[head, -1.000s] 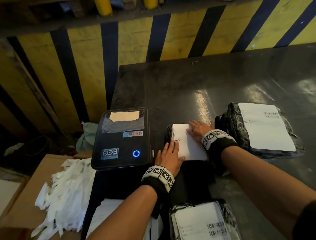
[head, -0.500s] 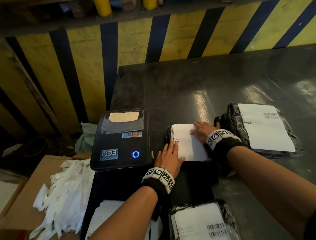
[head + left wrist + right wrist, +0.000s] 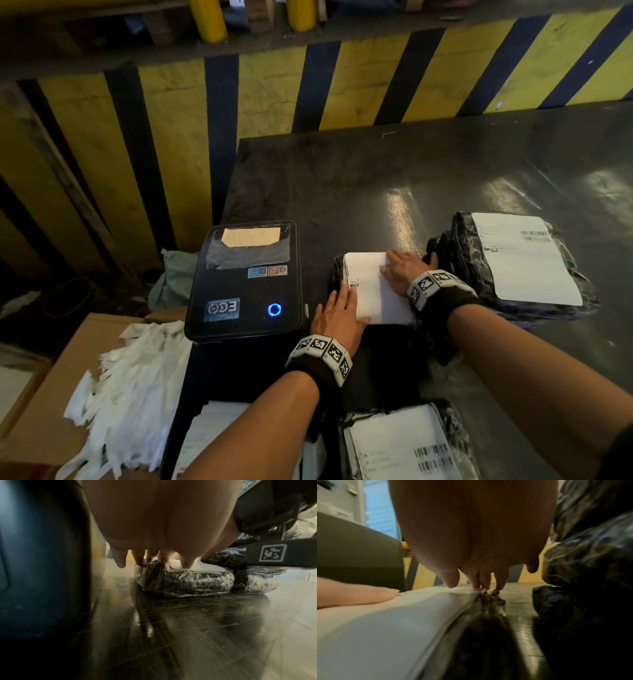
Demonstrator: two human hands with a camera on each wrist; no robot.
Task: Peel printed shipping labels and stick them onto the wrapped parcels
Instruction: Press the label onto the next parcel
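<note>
Dark table (image 3: 445, 178) — left hand (image 3: 337, 317), right hand (image 3: 402, 270) pressed flat on parcel label (image 3: 373, 294).

Dim warm light, glare streaks on the dark table (image 3: 394, 192), wide-angle bowing at edges, blurred wrist-view foregrounds.

Label printer (image 3: 244, 281) crowds the left, labelled parcel (image 3: 520, 263) the right (apparently touching); far tabletop (image 3: 394, 171) open.

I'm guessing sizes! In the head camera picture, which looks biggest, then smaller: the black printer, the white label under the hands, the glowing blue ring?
1. Black printer
2. White label, partly covered by both hands
3. Glowing blue ring
</note>
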